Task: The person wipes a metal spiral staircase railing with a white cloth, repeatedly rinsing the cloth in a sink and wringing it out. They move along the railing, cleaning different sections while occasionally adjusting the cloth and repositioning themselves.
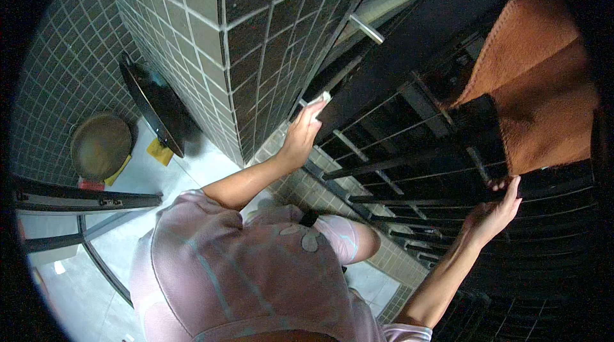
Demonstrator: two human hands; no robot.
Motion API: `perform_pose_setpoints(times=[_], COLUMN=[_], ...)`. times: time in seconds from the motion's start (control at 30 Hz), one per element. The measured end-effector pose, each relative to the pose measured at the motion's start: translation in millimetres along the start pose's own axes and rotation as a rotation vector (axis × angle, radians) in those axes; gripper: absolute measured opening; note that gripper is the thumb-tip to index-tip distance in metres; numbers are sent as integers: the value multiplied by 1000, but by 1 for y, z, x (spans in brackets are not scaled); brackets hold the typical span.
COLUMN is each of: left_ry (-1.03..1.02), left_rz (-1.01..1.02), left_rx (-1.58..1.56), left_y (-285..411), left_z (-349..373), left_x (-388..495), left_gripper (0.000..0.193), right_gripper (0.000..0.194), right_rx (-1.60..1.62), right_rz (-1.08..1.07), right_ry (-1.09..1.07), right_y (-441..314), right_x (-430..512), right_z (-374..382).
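My left hand (300, 135) is raised in front of a dark window frame (355, 87), next to the corner of a tiled wall (230, 54). A small wad of white cloth or tissue (324, 98) is held at its fingertips. Farther right, my right hand (494, 217) reaches up to a dark bar (532, 188) of a slatted frame, its fingers curled at the bar. Just above those fingers hangs the lower corner of a brown cloth (537, 83) with a stitched edge. Shadow hides part of what the right fingers touch.
A metal handle (367, 29) juts from the window. On the floor at left, a large dark pan or lid (151, 102) leans against the tiles near a round brownish basin (101, 146). Yellow cloths (159, 151) lie there. A dark-framed door (86, 198) stands at far left.
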State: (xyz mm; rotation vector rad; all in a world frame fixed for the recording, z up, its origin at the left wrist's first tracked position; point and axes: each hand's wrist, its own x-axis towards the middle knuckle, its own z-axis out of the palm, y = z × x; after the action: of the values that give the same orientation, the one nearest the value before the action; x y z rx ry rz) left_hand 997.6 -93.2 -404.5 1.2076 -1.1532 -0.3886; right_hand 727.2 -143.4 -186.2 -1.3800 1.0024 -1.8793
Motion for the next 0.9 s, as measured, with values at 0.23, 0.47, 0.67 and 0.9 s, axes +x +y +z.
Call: perform_pose_setpoints(times=[0.23, 0.47, 0.67, 0.9], left_ry=[29, 3, -21, -320], left_rz=[300, 467, 331, -391], left_rx=[-322, -33, -150, -3], left_y=[79, 76, -11, -129], left_z=[-8, -12, 3, -7], left_x=[69, 81, 36, -65], left_gripper=[48, 70, 57, 59], right_gripper=[18, 15, 15, 24], right_rx=[15, -99, -108, -244], right_rz=[-15, 41, -47, -120], right_ry=[7, 293, 15, 49], right_y=[2, -3, 0, 8], right_x=[1, -6, -1, 6], right_z=[-2, 8, -5, -16])
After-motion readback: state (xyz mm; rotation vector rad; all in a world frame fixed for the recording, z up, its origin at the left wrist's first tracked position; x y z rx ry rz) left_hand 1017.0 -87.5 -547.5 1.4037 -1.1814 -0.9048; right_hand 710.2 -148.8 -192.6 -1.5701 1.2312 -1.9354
